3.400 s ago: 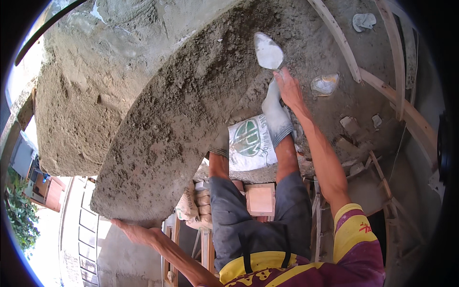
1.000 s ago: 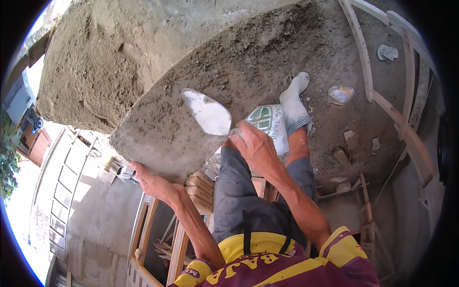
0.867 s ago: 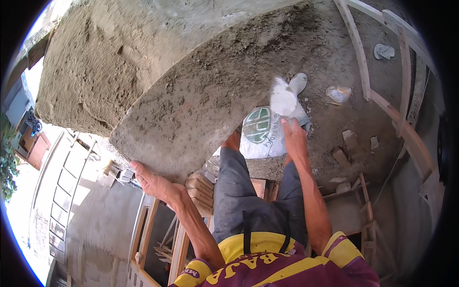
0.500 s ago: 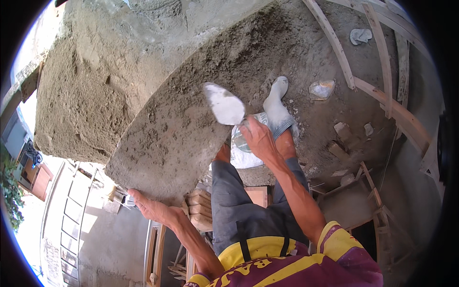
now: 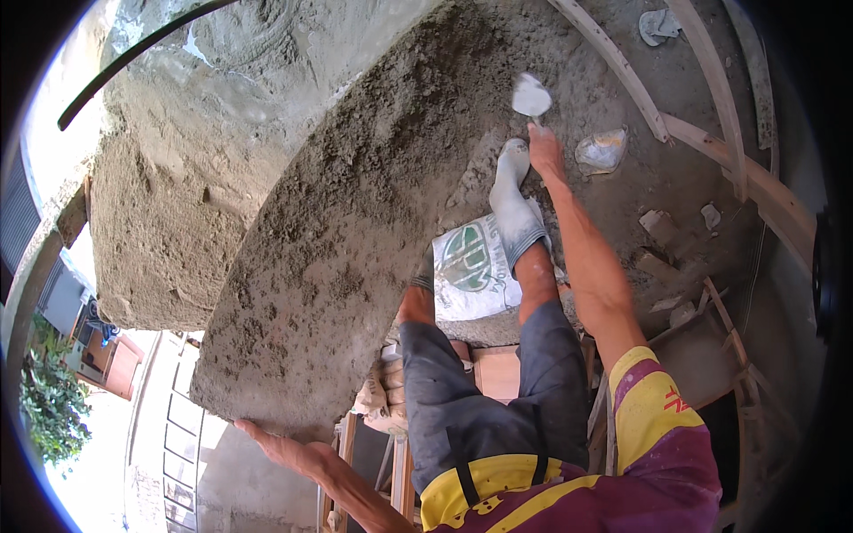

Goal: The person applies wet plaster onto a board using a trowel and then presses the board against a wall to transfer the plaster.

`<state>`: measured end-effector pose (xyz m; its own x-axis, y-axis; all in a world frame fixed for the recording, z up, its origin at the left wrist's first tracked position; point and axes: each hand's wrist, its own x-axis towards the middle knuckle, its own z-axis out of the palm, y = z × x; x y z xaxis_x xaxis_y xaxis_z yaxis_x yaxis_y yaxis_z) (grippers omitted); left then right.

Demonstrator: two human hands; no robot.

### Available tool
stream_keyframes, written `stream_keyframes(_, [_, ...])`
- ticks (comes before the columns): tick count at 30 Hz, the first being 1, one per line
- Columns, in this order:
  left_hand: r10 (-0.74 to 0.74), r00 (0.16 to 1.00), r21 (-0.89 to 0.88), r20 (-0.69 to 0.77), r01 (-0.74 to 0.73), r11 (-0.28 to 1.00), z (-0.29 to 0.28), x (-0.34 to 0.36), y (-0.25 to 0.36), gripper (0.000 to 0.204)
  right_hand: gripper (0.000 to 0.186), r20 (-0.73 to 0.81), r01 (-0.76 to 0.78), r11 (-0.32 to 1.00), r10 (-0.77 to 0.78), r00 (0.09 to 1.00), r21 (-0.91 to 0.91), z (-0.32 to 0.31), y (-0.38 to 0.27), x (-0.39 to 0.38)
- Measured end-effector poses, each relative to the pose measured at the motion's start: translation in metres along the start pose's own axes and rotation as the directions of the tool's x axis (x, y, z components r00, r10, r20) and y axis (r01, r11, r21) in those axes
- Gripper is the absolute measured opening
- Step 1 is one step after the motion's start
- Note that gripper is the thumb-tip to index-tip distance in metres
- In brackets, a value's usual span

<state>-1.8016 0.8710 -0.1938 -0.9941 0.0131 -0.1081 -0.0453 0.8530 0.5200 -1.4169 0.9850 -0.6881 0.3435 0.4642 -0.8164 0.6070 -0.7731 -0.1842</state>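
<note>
A big grey slab covered in bumpy mortar [image 5: 302,266] fills the middle. A long wooden beam [image 5: 615,62] bends past on the right of the slab. A white sack with a round green mark [image 5: 471,280] lies just right of the slab's lower half. A white boot [image 5: 514,200] stands right of the slab, over the sack's top. The trowel [image 5: 531,95] is near the slab's upper right side, its blade blurry. The right hand [image 5: 546,153] holds its handle tight. The left hand [image 5: 284,449], fingers stretched out long, sits at the slab's bottom edge.
</note>
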Motion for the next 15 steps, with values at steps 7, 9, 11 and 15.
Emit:
stream_keyframes(7, [-0.021,1.000,0.034,-0.002,0.021,0.999,-0.007,-0.043,0.045,0.093,0.059,0.001,0.269,0.961,-0.270,0.963,-0.058,-0.007,0.026,-0.007])
stream_keyframes(9, [-0.005,0.998,0.077,0.057,0.001,0.997,-0.007,-0.059,0.064,0.093,0.067,0.377,-0.139,0.961,0.039,0.925,0.241,-0.024,0.020,-0.003])
stream_keyframes(11, [-0.039,0.984,0.065,0.175,0.028,0.997,-0.006,-0.068,0.086,0.092,0.067,0.300,-0.347,0.764,0.210,0.931,0.543,-0.028,0.025,-0.008])
stream_keyframes(15, [-0.151,0.974,0.085,0.168,0.138,0.987,-0.033,-0.080,0.134,0.088,0.063,0.516,-0.526,0.276,0.114,0.849,0.804,-0.037,-0.076,-0.111])
